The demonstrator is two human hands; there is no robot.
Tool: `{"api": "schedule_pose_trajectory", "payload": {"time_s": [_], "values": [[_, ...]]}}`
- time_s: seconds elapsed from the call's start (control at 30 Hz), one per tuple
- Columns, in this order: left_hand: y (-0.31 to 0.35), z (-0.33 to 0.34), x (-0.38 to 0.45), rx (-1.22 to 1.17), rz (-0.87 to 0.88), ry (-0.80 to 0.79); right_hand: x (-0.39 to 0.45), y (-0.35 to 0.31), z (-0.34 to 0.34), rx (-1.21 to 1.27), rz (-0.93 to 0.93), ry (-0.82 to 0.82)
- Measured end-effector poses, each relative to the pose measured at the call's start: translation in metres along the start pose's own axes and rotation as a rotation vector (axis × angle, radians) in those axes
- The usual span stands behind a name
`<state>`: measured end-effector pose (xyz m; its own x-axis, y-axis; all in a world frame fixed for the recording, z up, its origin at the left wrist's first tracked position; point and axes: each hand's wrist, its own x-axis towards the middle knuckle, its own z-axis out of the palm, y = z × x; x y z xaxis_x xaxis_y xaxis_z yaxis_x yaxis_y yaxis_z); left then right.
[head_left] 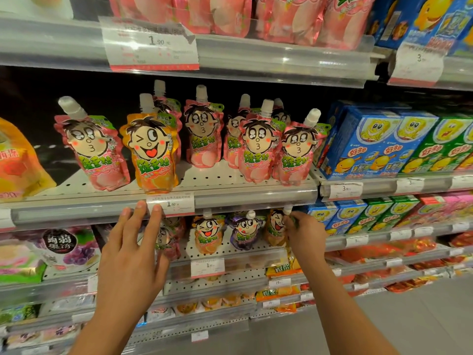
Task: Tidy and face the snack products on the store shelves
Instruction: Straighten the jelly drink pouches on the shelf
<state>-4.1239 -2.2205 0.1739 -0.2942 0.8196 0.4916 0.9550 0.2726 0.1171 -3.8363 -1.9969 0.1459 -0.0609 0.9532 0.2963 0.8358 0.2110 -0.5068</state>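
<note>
Store shelving with clear plastic price rails fills my view, tier above tier, packed with spouted jelly pouches and boxed snacks. I have my left hand (133, 254) raised with its fingers straight and spread wide, gripping nothing; the fingertips (140, 206) lie against the grey front rail of the middle shelf (230, 198), just left of a white price tag printed 1.90 (171, 204). Straight above that hand an orange foil pouch with a winking cartoon face (151, 152) stands at the shelf edge. Up and left of the hand a pink pouch with a puckered cartoon face (93, 149) leans to the left. More pink pouches of the same kind (256, 147) stand in a loose cluster up and to the right.

My right hand (305, 235) reaches under that rail to the tier below, its fingers curled round the top of an orange laughing-face pouch (275, 228) near the white spout. Just left of this hand stand a purple pouch with a cartoon face (243, 233) and another orange winking pouch (206, 233), both upright. Up and right of it sit blue and green cartons with yellow cartoon fish (399, 147).
</note>
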Motion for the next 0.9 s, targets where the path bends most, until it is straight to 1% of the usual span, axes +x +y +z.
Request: {"api": "schedule_pose_trajectory", "payload": {"time_s": [0.1, 0.3, 0.47, 0.6, 0.63, 0.7, 0.77, 0.83, 0.9], "values": [[-0.001, 0.000, 0.000, -0.003, -0.001, 0.004, -0.001, -0.003, 0.002, -0.004, -0.011, 0.016], [-0.002, 0.003, -0.001, -0.010, 0.000, 0.023, 0.001, -0.005, 0.000, -0.014, 0.023, -0.018], [-0.002, 0.005, -0.001, -0.017, 0.008, 0.032, -0.014, -0.005, -0.014, 0.011, -0.038, 0.005], [-0.003, 0.006, -0.002, -0.020, 0.014, 0.036, -0.040, -0.014, -0.033, 0.019, -0.011, 0.140], [-0.002, 0.006, -0.002, -0.021, 0.016, 0.038, -0.047, -0.018, -0.038, 0.034, -0.069, 0.190], [-0.001, 0.007, -0.002, -0.023, 0.016, 0.042, -0.057, -0.028, -0.045, 0.063, -0.292, 0.301], [0.001, 0.006, -0.002, -0.016, 0.009, 0.047, -0.061, -0.044, -0.048, 0.078, -0.483, 0.361], [0.001, 0.006, -0.002, -0.014, 0.000, 0.048, -0.063, -0.065, -0.047, 0.095, -0.620, 0.341], [0.000, 0.005, -0.002, -0.013, -0.005, 0.044, -0.061, -0.082, -0.040, 0.127, -0.741, 0.237]]}}
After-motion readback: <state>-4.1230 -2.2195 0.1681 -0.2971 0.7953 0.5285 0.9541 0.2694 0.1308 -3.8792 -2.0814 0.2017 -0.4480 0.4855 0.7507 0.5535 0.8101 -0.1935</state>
